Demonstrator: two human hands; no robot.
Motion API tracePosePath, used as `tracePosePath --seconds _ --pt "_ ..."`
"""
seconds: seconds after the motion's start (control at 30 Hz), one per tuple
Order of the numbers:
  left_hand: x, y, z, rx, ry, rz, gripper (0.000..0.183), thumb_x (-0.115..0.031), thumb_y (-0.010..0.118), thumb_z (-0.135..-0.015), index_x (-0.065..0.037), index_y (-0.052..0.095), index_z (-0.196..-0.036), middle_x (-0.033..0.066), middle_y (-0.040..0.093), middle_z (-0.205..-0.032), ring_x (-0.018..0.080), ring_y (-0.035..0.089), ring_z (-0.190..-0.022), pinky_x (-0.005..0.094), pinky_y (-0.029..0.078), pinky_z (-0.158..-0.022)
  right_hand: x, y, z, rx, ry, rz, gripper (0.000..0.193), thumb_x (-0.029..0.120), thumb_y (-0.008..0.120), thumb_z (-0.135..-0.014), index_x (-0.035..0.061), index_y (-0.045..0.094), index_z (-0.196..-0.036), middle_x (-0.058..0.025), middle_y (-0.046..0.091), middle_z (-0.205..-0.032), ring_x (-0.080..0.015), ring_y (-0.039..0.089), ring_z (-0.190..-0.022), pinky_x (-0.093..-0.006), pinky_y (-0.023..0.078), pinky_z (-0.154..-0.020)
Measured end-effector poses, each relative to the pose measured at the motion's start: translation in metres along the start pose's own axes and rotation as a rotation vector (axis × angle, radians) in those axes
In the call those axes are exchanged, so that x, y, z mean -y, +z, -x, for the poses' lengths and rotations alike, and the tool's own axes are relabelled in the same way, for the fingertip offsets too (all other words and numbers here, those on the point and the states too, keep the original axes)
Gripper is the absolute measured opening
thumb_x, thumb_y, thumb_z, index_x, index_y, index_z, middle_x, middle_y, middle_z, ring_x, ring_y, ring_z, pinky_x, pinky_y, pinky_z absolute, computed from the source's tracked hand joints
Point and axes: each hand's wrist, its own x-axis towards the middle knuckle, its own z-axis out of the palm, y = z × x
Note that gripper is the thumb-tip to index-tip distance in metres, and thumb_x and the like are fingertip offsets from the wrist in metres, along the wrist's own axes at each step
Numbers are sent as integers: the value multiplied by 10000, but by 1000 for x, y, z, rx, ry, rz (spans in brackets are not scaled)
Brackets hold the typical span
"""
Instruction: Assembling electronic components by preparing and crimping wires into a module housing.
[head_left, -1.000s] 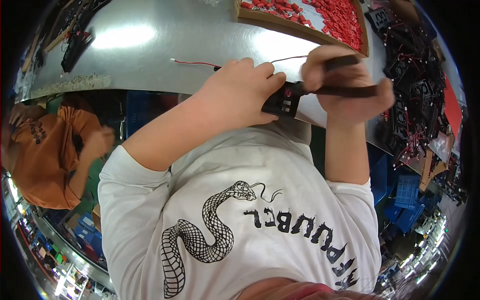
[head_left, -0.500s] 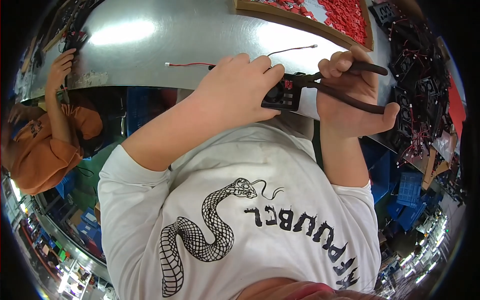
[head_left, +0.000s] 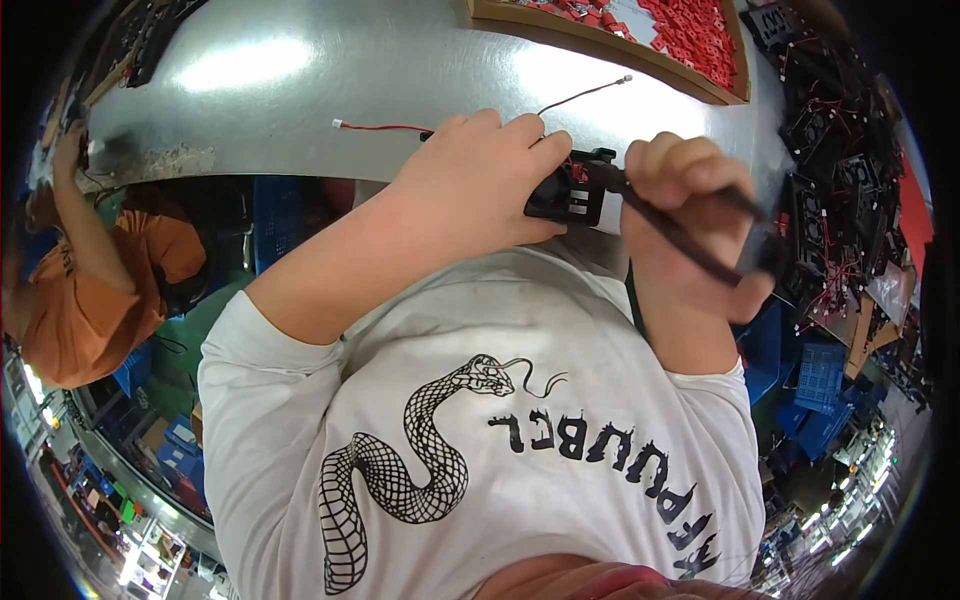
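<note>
- The left hand (head_left: 490, 175) had its grip closed around a black fan frame (head_left: 562, 203), right by the near edge of the table (head_left: 350, 85).
- The right hand (head_left: 695, 222) had its grip around the dark pliers (head_left: 688, 245). The handles were spread apart, and the hand looked blurry.
- The tips of the pliers were at the right end of the frame, by a small red piece (head_left: 578, 172). I could not tell if they pinched it.
- A red wire (head_left: 385, 127) and a dark wire (head_left: 583, 95) stuck out past the left hand onto the table.
- A cardboard tray (head_left: 600, 40) of red bits (head_left: 690, 50) sat at the far edge.
- Lots of black fans (head_left: 825, 215) were piled along the right edge.
</note>
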Motion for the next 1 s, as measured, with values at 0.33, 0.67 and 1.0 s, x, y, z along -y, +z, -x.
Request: tracePosePath --seconds 0.33,0.67,1.0 --pt "-5 -1 0 12 -14 24 616 -416 848 -756 -53 635 -1206 115 662 -1023 340 675 -911 439 565 -809 14 10 10 81 -12 79 1080 876 587 -784 -68 543 -1306 -163 555 -1044 -258 518 -917 -374 416 -741" --pt "-21 12 8 -94 2 -153 667 -419 862 -738 -71 623 -1254 80 620 -1003 291 633 -883 416 536 -758 6 17 -9 -282 80 13 808 803 624 -793 53 530 -1079 -62 456 -944 -189 408 -803 -345 342 -726" --pt "48 -44 36 -105 -256 -174 720 -346 847 -756 -33 598 -1355 189 653 -1280 401 600 -1171 476 488 -1011 4 -17 -3 77 -210 593 770 699 783 -738 112 549 -1179 -63 468 -942 -199 452 -815 -352 373 -723"
